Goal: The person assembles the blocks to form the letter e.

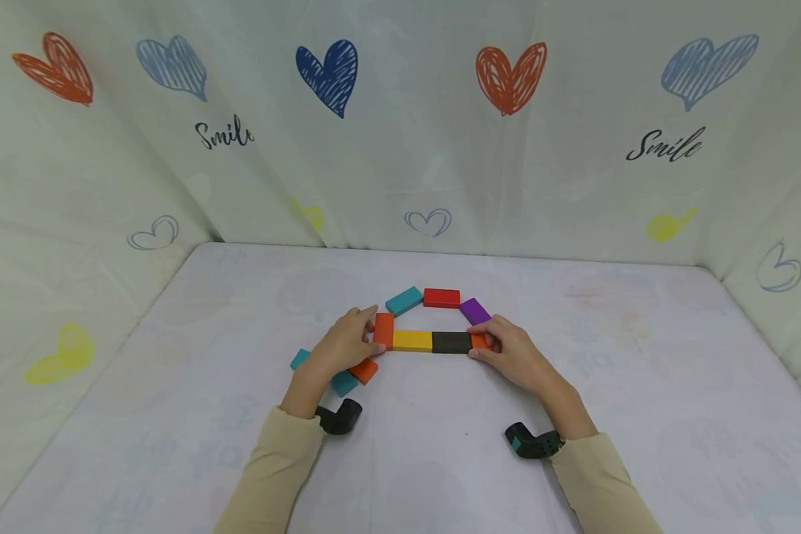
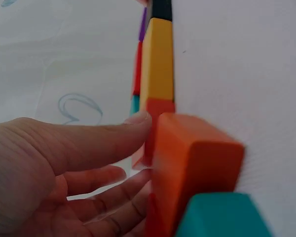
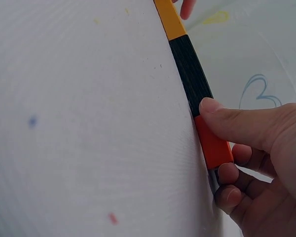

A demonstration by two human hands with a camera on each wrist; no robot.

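My left hand [image 1: 339,343] holds a red-orange block [image 1: 384,331] at the left end of a row, thumb at its near end and fingers toward its far end. From it a yellow block [image 1: 412,341] and a black block [image 1: 451,343] run rightward, end to end. At the row's right end my right hand [image 1: 515,354] pinches an orange block [image 3: 213,147], thumb on the near side and fingers beyond. Behind the row, a teal block [image 1: 404,300], a red block [image 1: 442,298] and a purple block [image 1: 475,311] form an arch.
Under and beside the left wrist lie more blocks, among them an orange one [image 1: 365,371] and a teal one [image 1: 343,383], partly hidden by the hand. A white cloth covers the table [image 1: 427,445]. A curtain printed with hearts [image 1: 400,163] stands behind it.
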